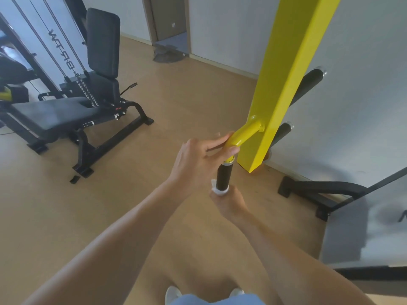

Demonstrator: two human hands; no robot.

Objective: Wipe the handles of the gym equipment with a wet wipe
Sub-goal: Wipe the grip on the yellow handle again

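While the left hand (198, 159) steadies the yellow bend (241, 136) above the grip, fingers curled over it and thumb pressed against its underside, we log the wiping step as under way; the right hand (230, 202) is closed around the low end of the black grip (222, 176), with the white wipe (218, 189) bunched between palm and grip and showing only as a rim at the top of the fist; the two hands are apart, one above the other on the same handle.

Location: handle hangs off the yellow post (286, 84), near frame centre, with the post at 1 o'clock from the grip; the wipe sits at the grip's 6 o'clock end.

Judgement: most of the black grip is bare above the fist, so we take the stroke to be at its bottom; the next move calls for sliding or twisting the wipe up the grip toward the silver collar, keeping the upper hand firm so the handle does not swing.

Count: hands, two; wipe, one; handle under work, one; further black grips (308, 84) behind the post at 2 o'clock, two visible; bench (66, 115) at 10 o'clock, one; shoes at 6 o'clock, two.
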